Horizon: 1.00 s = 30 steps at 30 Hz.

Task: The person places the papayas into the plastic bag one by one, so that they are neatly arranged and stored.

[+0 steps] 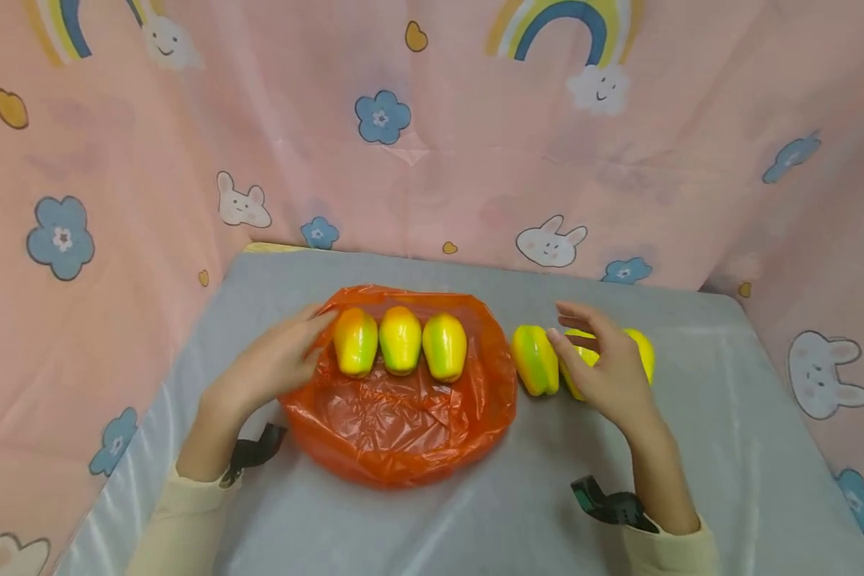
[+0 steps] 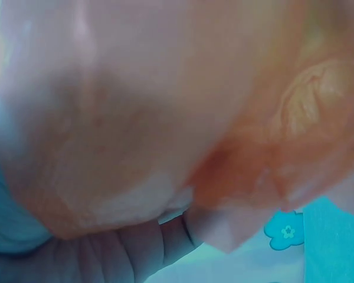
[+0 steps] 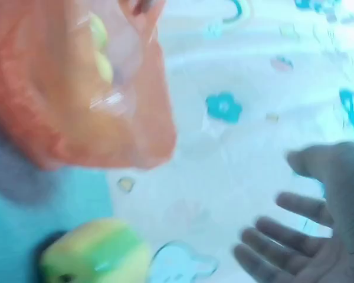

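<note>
An orange-red plastic bag [image 1: 396, 472] lies spread with its mouth up. Three glossy fruits [image 1: 401, 340], yellow and green with ridged sides, stand in a row inside it. My left hand [image 1: 262, 376] holds the bag's left rim; in the left wrist view, thin plastic covers most of the picture, with fingers [image 2: 130, 250] below it. On the cloth to the right, more fruits of the same kind [image 1: 536, 360] line up, partly hidden by my right hand [image 1: 605, 368]. That hand hovers over them with fingers spread and nothing held, as the right wrist view also shows.
A grey-blue cloth [image 1: 706, 448] covers the table. Pink curtains [image 1: 432, 192] printed with flowers, rabbits and rainbows enclose its back and sides. Dark wrist straps [image 1: 612, 508] sit at both of my sleeves.
</note>
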Available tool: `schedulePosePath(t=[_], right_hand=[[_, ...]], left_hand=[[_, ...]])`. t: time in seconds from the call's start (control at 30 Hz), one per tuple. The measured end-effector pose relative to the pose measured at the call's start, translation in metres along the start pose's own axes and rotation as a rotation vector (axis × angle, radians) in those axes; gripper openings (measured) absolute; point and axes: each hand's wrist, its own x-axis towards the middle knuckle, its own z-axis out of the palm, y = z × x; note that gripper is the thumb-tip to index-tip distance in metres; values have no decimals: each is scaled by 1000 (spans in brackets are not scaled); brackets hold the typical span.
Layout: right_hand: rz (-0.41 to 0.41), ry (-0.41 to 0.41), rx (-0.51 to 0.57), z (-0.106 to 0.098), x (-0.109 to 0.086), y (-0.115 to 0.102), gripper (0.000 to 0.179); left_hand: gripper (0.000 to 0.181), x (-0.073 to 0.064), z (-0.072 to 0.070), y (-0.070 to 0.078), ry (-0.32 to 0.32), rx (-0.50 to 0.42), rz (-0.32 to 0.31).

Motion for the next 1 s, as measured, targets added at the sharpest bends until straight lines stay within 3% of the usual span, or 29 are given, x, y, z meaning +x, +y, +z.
schedulePosePath(t=[0.13, 0.27, 0.47, 0.6, 0.73, 1.0], right_hand=[[19, 113, -19, -11, -9, 26, 42], [56, 150, -72, -22, -8, 48, 42], [168, 62, -146, -23, -2, 82, 50], [233, 56, -172, -21, -3, 101, 54], [259, 43, -216, -25, -7, 114, 59], [366, -99, -209, -37, -11, 128, 77]], left_hand=[[64, 6, 5, 3, -10, -4, 0], [63, 8, 9, 5, -9, -14, 21], [63, -2, 5, 3, -19, -4, 1], [62, -6, 2, 1, -19, 3, 0], [62, -7, 1, 2, -24, 3, -1], [60, -6, 0, 4, -18, -4, -5]])
